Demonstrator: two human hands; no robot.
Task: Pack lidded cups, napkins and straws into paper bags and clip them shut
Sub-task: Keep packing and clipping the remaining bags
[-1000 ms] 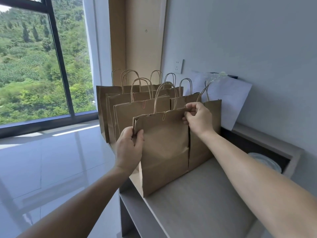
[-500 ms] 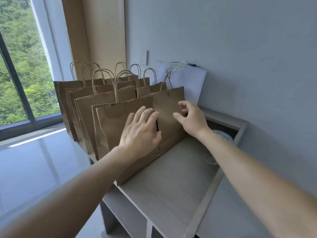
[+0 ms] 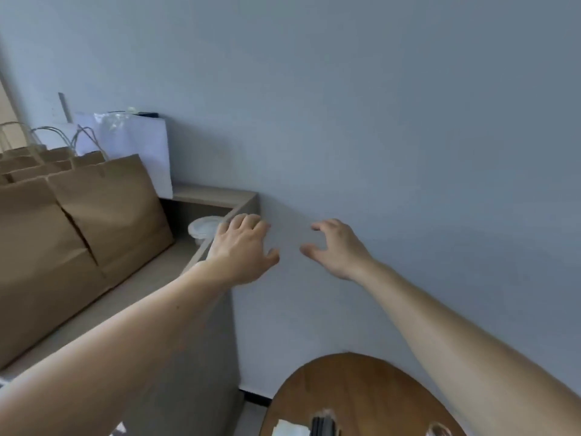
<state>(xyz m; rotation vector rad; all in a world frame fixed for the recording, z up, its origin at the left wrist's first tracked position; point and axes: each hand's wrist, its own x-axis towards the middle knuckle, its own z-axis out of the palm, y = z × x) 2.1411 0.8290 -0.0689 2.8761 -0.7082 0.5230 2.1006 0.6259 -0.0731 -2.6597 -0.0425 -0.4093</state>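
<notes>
Several brown paper bags [image 3: 103,212] with twisted handles stand in a row on a grey shelf unit [image 3: 151,278] at the left. A white lidded cup [image 3: 202,229] sits in a recess behind the bags. My left hand [image 3: 243,247] hovers over the shelf's right end, fingers loosely bent, holding nothing. My right hand [image 3: 336,248] floats in front of the wall, fingers spread and relaxed, also holding nothing. Neither hand touches a bag.
A white sheet [image 3: 135,146] leans on the blue-grey wall [image 3: 377,121] behind the bags. A round wooden table [image 3: 355,394] lies at the bottom right, with a white napkin [image 3: 290,428] and a dark object at its near edge.
Both hands have let go of the front bag and swung right, away from the row. The view has turned right; the window has left the frame and the round table has appeared.
</notes>
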